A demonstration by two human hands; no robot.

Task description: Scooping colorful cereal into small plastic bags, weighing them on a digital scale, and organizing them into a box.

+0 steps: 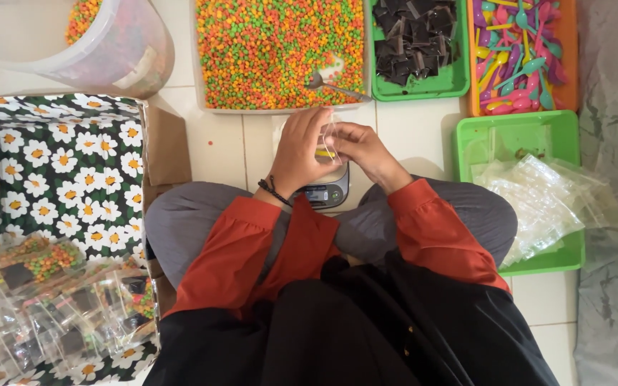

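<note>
Seated cross-legged on the white tiled floor (409,129), a person in red-orange sleeves is working both hands over a small grey digital kitchen scale (325,191) just in front of the knees. The left hand (300,151) and the right hand (363,149) are together pinching a small clear plastic pouch (329,143) above the scale; a little yellow is showing inside it, though the contents are too small to identify. Both hands are closed on the pouch, fingertips nearly touching.

Risk, as judged from this view: the film is thin and slippery, so an uneven pinch could be letting the mouth gape and the contents drop onto the scale or the floor.

To the person's right, a green plastic tray holding loose clear pouches (538,193) is lying near the elbow, where a sleeve could be sweeping some out. To the left, filled pouches are resting on a daisy-patterned cloth (59,171).

Farther off, a shallow tray of orange, green and yellow pellets (273,50) with a metal spoon (334,84) is sitting just beyond the hands; a careless reach could be scattering pellets. Beyond lie a green tray of dark squares (416,36) and an orange tray of coloured plastic spoons (516,50).
</note>
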